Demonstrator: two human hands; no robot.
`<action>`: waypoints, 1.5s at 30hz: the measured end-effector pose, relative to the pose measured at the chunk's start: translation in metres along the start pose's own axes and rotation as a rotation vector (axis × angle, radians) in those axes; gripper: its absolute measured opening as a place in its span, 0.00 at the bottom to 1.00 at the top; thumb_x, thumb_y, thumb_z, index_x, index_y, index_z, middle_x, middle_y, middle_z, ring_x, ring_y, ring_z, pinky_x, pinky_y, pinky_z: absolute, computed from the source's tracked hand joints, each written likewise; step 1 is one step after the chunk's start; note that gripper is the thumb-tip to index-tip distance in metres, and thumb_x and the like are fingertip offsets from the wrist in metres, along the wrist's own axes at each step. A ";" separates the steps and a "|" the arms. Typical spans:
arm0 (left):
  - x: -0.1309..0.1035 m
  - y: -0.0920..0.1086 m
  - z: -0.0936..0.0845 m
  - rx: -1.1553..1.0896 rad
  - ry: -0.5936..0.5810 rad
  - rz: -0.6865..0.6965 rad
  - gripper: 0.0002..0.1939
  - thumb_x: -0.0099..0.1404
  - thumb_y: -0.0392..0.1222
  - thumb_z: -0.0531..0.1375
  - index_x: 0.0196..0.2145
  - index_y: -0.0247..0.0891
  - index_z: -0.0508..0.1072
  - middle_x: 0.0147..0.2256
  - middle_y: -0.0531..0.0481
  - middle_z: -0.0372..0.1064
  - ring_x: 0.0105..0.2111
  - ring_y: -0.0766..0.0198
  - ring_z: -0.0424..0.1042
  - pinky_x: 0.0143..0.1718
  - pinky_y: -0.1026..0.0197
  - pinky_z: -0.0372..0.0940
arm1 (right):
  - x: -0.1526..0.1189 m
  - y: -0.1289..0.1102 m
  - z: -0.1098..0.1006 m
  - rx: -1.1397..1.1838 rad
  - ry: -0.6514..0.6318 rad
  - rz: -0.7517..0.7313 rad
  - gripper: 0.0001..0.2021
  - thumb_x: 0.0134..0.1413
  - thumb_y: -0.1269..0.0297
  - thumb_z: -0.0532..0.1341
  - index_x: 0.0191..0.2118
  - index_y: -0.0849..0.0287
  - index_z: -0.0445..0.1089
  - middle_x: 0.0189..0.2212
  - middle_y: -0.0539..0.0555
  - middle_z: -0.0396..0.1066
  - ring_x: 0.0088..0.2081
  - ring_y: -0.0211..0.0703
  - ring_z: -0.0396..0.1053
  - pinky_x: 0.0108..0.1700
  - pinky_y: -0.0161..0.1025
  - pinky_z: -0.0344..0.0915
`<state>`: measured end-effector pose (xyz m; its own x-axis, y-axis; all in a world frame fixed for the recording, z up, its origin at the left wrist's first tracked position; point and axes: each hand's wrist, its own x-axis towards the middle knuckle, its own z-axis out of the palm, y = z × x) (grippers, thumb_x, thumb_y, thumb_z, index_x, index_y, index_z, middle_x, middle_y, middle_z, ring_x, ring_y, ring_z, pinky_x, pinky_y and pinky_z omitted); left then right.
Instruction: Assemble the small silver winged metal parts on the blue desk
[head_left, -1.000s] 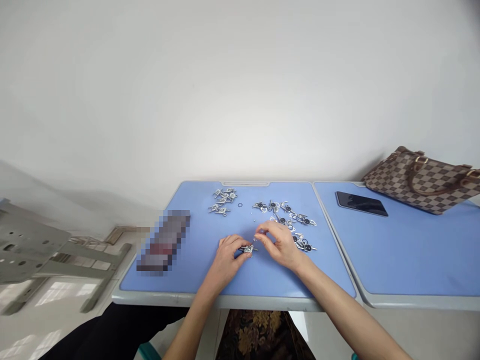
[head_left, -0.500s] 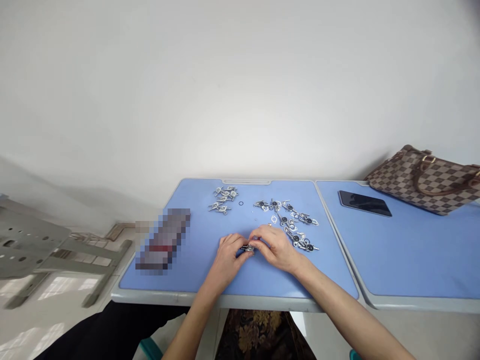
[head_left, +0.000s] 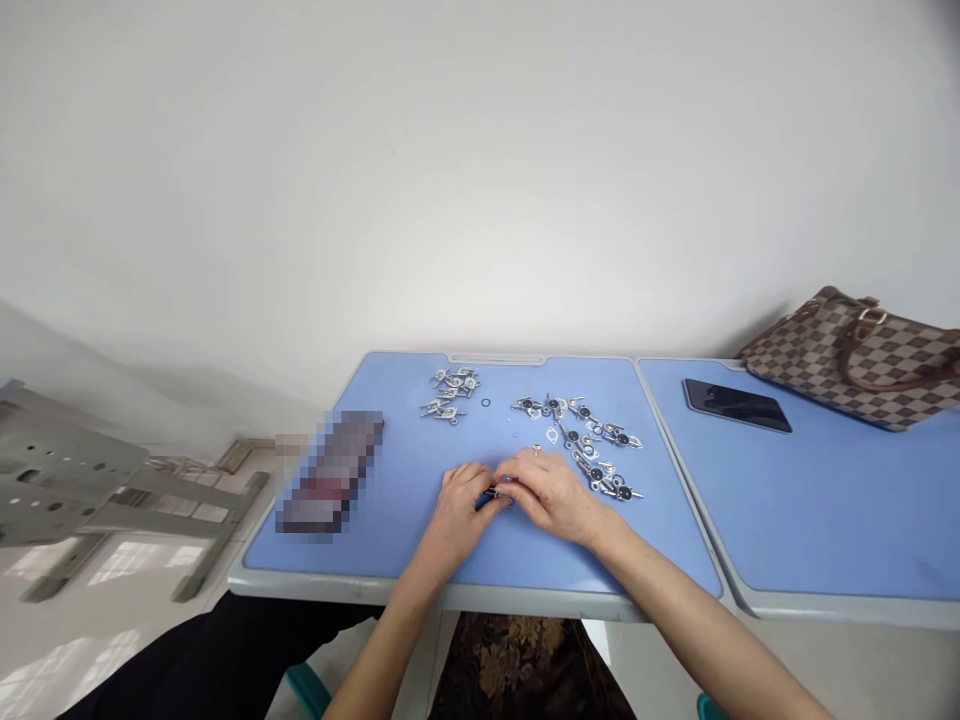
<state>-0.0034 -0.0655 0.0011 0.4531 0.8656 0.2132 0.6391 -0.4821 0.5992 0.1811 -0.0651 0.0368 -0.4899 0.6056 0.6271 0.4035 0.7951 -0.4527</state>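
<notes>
My left hand (head_left: 463,508) and my right hand (head_left: 553,496) meet over the near middle of the blue desk. Pinched between their fingertips is a small metal fitting (head_left: 491,492), mostly hidden by the fingers; a dark part of it shows. Beyond my right hand lie several silver fittings with black round centres (head_left: 596,474), mixed with thin rings and a flat oval gasket (head_left: 552,435). Farther back on the left is a cluster of plain silver fittings (head_left: 454,383). A thin black O-ring (head_left: 485,403) lies by itself near that cluster.
A pixelated dark object (head_left: 334,475) lies at the desk's left side. On the adjoining desk (head_left: 825,520) to the right are a black phone (head_left: 737,405) and a checkered handbag (head_left: 862,355). A white wall (head_left: 480,180) stands behind both desks.
The view has shifted slightly. Both hands keep their pinch on the fitting, which now shows less of its silver face and more of a dark part. The loose pieces look unmoved.
</notes>
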 end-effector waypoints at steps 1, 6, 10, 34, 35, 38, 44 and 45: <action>0.000 -0.001 0.001 0.006 0.006 -0.006 0.06 0.69 0.41 0.57 0.35 0.41 0.72 0.34 0.52 0.70 0.38 0.59 0.69 0.43 0.55 0.59 | 0.002 -0.002 0.000 -0.011 -0.015 -0.018 0.09 0.68 0.68 0.51 0.44 0.59 0.68 0.33 0.55 0.74 0.35 0.41 0.70 0.36 0.37 0.66; 0.000 -0.001 0.004 0.026 0.032 -0.040 0.07 0.67 0.38 0.56 0.31 0.40 0.71 0.33 0.51 0.71 0.37 0.59 0.69 0.42 0.55 0.60 | 0.010 -0.007 0.006 -0.061 -0.027 -0.042 0.11 0.69 0.67 0.50 0.43 0.57 0.70 0.34 0.55 0.75 0.34 0.41 0.71 0.36 0.37 0.67; 0.001 0.001 0.004 0.023 0.041 -0.034 0.06 0.67 0.37 0.55 0.33 0.40 0.72 0.35 0.50 0.72 0.38 0.58 0.70 0.42 0.54 0.61 | 0.011 -0.007 0.012 -0.090 0.020 0.056 0.12 0.70 0.63 0.51 0.38 0.58 0.69 0.29 0.54 0.73 0.31 0.40 0.70 0.35 0.37 0.66; 0.001 0.001 0.005 0.035 0.054 -0.021 0.05 0.68 0.42 0.58 0.36 0.41 0.73 0.39 0.49 0.75 0.40 0.58 0.71 0.43 0.54 0.61 | 0.008 -0.004 0.009 0.049 0.090 0.103 0.09 0.67 0.65 0.53 0.39 0.57 0.70 0.28 0.53 0.74 0.30 0.42 0.69 0.36 0.39 0.66; 0.001 0.001 0.005 0.041 0.053 -0.021 0.06 0.68 0.42 0.57 0.35 0.41 0.73 0.38 0.49 0.74 0.39 0.58 0.71 0.43 0.54 0.61 | 0.008 -0.004 0.010 0.042 0.098 0.112 0.09 0.67 0.64 0.54 0.38 0.57 0.70 0.27 0.53 0.74 0.30 0.41 0.69 0.36 0.39 0.66; 0.001 0.002 0.005 0.039 0.047 -0.019 0.07 0.69 0.44 0.57 0.36 0.40 0.73 0.38 0.49 0.74 0.39 0.58 0.71 0.42 0.54 0.61 | 0.007 -0.005 0.014 0.031 0.124 0.123 0.09 0.67 0.62 0.55 0.37 0.58 0.69 0.28 0.53 0.74 0.30 0.41 0.69 0.35 0.38 0.66; 0.001 0.005 0.000 0.049 0.028 -0.020 0.04 0.67 0.42 0.59 0.35 0.41 0.73 0.36 0.50 0.74 0.39 0.57 0.71 0.43 0.53 0.60 | 0.001 -0.001 0.009 0.158 0.223 0.264 0.08 0.64 0.61 0.58 0.36 0.58 0.69 0.28 0.52 0.74 0.29 0.40 0.70 0.34 0.37 0.67; 0.001 0.006 -0.001 0.045 0.013 -0.021 0.03 0.67 0.41 0.59 0.36 0.41 0.73 0.37 0.50 0.74 0.40 0.57 0.71 0.44 0.53 0.59 | 0.000 0.001 0.006 0.197 0.274 0.318 0.07 0.63 0.61 0.59 0.36 0.58 0.69 0.29 0.52 0.74 0.29 0.39 0.70 0.34 0.37 0.68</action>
<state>0.0003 -0.0673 0.0056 0.4313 0.8771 0.2115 0.6759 -0.4694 0.5682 0.1772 -0.0637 0.0326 -0.1321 0.8110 0.5699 0.3329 0.5779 -0.7451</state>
